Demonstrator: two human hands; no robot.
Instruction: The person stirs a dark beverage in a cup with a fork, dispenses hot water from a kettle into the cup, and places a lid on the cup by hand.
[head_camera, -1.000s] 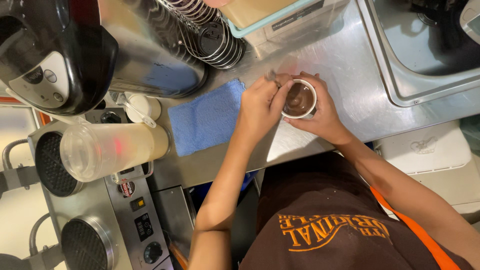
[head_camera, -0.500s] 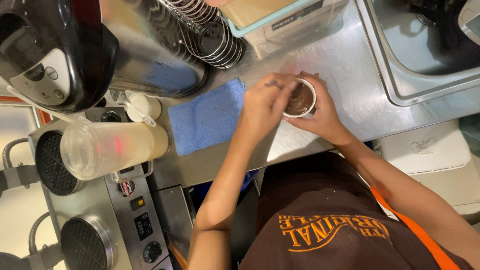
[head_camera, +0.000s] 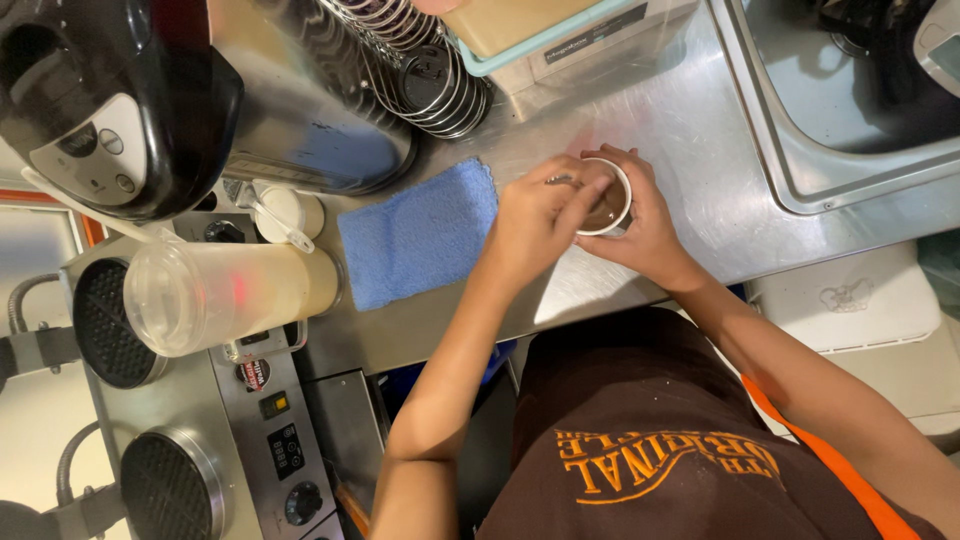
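The steel counter (head_camera: 700, 140) carries a blue cloth (head_camera: 420, 232) toward its front edge and, just right of it, a small white cup (head_camera: 608, 197) of brown filling. The right hand (head_camera: 645, 225) wraps the cup from the front-right. The left hand (head_camera: 535, 222) pinches a thin utensil (head_camera: 560, 181) over the cup's left rim.

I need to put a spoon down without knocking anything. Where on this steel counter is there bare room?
Bare steel counter lies between the white cup and the sink, below the teal-rimmed container. A strip also runs along the front edge below the blue cloth. Crowded: the left, by the batter pitcher and stacked rings.
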